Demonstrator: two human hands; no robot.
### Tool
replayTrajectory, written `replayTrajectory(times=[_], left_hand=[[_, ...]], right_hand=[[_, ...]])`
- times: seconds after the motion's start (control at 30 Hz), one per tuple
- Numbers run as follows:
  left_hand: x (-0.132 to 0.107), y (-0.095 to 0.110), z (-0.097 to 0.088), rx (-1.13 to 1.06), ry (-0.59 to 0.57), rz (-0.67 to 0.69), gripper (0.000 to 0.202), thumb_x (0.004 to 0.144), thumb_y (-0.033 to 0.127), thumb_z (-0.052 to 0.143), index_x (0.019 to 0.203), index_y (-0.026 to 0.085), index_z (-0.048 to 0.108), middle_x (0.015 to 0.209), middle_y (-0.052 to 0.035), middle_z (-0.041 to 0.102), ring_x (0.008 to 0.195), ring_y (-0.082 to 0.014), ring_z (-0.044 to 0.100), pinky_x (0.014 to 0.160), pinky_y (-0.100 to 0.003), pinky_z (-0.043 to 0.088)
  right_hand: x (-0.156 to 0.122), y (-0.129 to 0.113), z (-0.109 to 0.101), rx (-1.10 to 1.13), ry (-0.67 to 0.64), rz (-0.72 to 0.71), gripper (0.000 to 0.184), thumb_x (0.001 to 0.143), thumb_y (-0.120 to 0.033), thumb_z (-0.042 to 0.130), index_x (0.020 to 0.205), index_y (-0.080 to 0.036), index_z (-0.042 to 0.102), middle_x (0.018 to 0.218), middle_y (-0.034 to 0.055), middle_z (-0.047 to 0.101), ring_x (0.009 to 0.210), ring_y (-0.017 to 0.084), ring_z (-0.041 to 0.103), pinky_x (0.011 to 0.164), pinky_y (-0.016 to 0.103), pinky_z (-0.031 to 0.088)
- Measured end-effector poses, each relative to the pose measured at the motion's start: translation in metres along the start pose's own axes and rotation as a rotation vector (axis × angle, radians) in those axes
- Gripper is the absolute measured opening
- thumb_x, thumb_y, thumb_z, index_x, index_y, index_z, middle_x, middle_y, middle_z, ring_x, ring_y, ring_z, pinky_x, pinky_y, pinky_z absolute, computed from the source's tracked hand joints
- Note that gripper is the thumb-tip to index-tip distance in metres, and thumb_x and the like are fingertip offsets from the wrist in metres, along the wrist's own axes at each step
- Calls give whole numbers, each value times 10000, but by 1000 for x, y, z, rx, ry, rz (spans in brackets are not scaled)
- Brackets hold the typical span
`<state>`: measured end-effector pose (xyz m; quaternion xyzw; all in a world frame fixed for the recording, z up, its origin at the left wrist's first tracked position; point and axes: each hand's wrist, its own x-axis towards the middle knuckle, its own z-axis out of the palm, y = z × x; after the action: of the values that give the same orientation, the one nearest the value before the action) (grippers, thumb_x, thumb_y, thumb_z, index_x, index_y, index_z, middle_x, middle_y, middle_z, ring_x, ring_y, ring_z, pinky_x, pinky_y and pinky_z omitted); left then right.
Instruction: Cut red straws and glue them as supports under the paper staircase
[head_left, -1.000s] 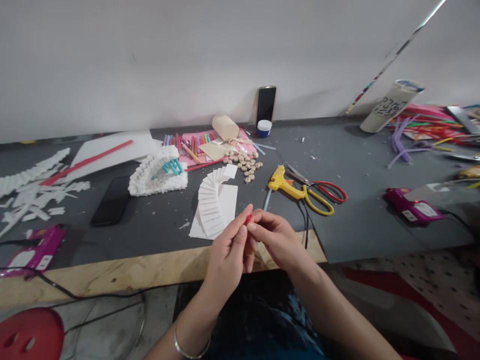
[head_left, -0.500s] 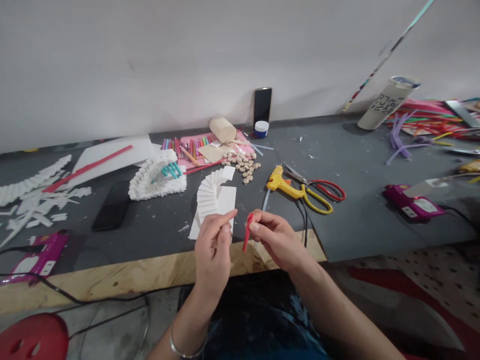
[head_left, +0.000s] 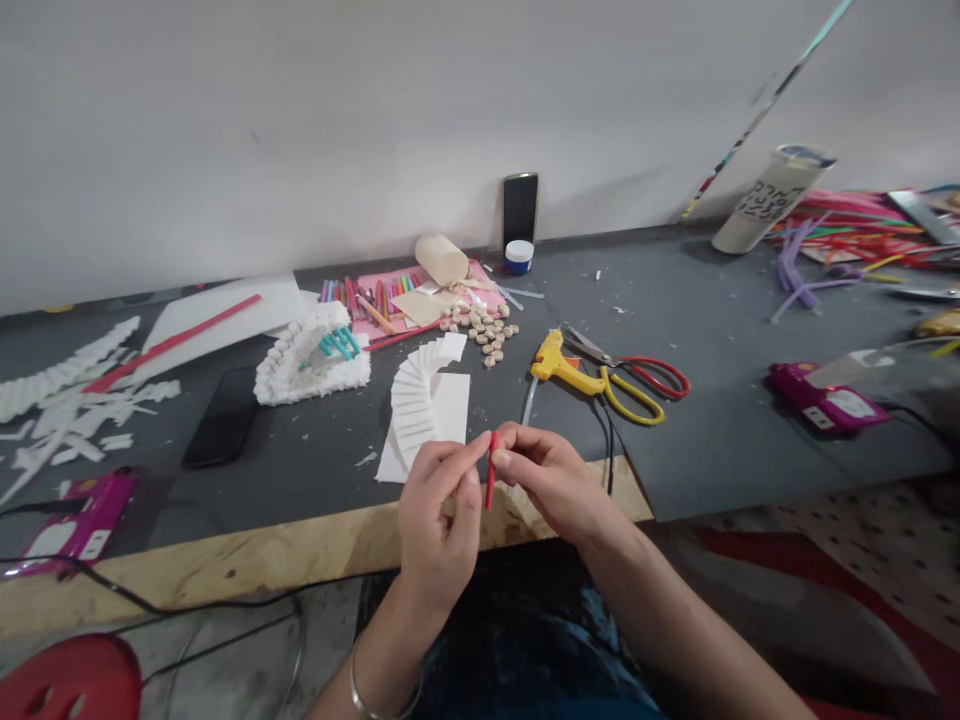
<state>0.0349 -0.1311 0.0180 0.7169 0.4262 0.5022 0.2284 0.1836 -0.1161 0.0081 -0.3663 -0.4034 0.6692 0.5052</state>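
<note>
My right hand (head_left: pixel 551 480) pinches the top of a short red strip (head_left: pixel 491 478) that hangs down between my two hands, just above the table's wooden front edge (head_left: pixel 247 550). My left hand (head_left: pixel 439 510) is beside it, thumb and forefinger curled and pinched together close to the strip; whether they touch it I cannot tell. Just behind my hands lies a white fan of stacked paper steps (head_left: pixel 424 405) on the grey mat.
A yellow glue gun (head_left: pixel 559 362) and red-and-yellow scissors (head_left: pixel 637 385) lie right of the paper steps. A white foam model (head_left: pixel 311 355), coloured pens (head_left: pixel 375 295), wooden discs (head_left: pixel 487 330), a black phone (head_left: pixel 221 415), magenta devices (head_left: pixel 821 400) and paper scraps (head_left: pixel 67 400) surround them. A phone (head_left: pixel 519 205) leans on the wall.
A second ago both hands pinched the red piece together. They drew apart, leaving the red strip hanging from my right hand, and my left hand has now come back close to it.
</note>
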Motion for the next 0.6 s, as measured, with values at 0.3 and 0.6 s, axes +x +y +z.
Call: replayTrajectory(times=[0.3, 0.6], left_hand=[[-2, 1, -1, 92, 18, 78, 351, 908, 94, 481, 1200, 199, 647, 956, -42, 625, 874, -126, 586, 761, -253, 496], [0, -1, 0, 312, 45, 262, 389, 855, 47, 501, 1196, 176, 637, 916, -64, 612, 854, -165, 556, 775, -303, 484]], right_hand=[[-1, -3, 1, -83, 15, 2, 291, 746, -422, 748, 703, -177, 596, 681, -31, 551, 661, 105, 493, 670, 249, 397], [-2, -5, 0, -205, 57, -3, 298, 741, -442, 727, 711, -175, 597, 713, -14, 582, 698, 121, 523, 696, 269, 423]])
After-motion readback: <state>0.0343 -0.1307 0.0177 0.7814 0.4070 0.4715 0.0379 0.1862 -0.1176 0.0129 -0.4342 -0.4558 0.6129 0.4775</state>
